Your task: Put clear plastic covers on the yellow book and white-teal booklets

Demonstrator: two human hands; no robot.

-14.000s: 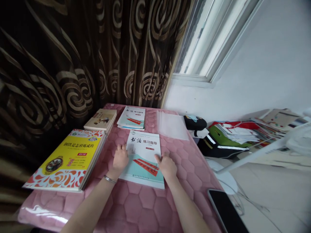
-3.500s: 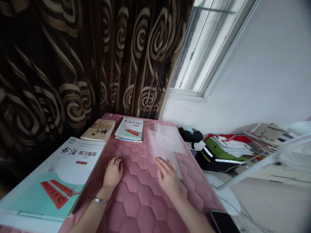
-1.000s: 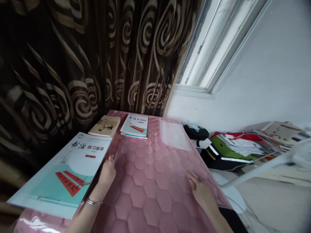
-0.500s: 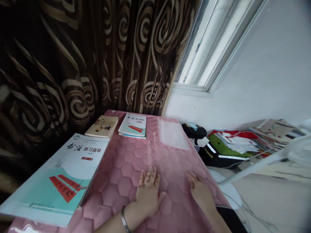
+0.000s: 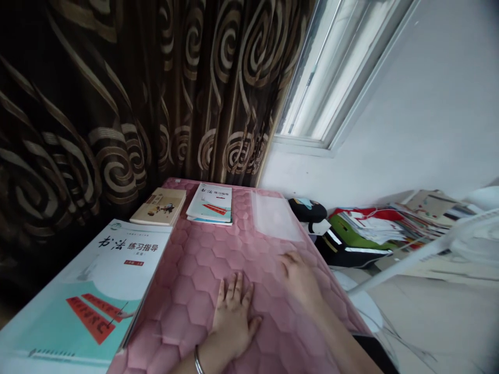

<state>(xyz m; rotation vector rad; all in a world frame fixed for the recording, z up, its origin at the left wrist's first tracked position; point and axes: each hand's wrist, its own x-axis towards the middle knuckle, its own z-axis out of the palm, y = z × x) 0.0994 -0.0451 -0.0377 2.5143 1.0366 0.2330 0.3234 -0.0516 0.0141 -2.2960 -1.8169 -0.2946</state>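
My left hand [image 5: 234,322], a metal bracelet at its wrist, lies flat with spread fingers on the pink quilted table cover [image 5: 187,296]. To its right and farther forward is my right hand [image 5: 300,275], slightly blurred, its fingers curled in. What they hold, if anything, I cannot make out. Beyond the hands, a translucent whitish plastic sheet [image 5: 275,218] rests on the cover. A large calligraphy workbook [image 5: 93,291] lies at the left. Behind it are a tan booklet stack [image 5: 159,206] and a smaller stack of calligraphy workbooks [image 5: 210,203].
A dark patterned curtain [image 5: 187,93] hangs behind the table, beside a window [image 5: 319,78]. Right of the table are a black pouch [image 5: 307,209], a green and black bag [image 5: 351,241], piled papers [image 5: 370,226] and a white fan [image 5: 421,254] with cables on the floor.
My right hand has moved left and forward over the cover, its fingers now more curled. My left hand stays flat in nearly the same place. The view has shifted slightly.
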